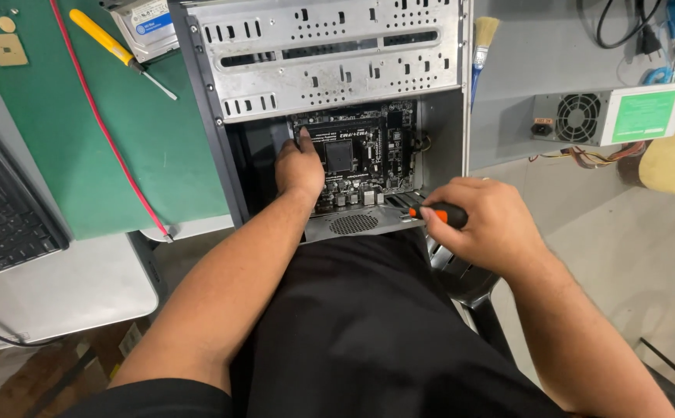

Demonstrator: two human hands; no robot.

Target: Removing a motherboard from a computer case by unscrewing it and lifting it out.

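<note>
An open grey computer case [446, 131] lies in front of me with a dark motherboard [368, 155] inside it. My left hand [299, 166] reaches into the case and presses its fingers on the left edge of the motherboard. My right hand [481, 224] is closed around an orange and black screwdriver [440, 214] at the case's lower right corner. The screwdriver's tip points left toward the rear panel [353, 224]. A metal drive cage [330, 54] covers the upper part of the case.
A green mat [144, 155] lies left of the case with a yellow screwdriver [117, 50], a hard drive [148, 27] and a red cable [105, 131] on it. A keyboard [1, 201] sits far left. A power supply [608, 116] and a brush [481, 50] are at right.
</note>
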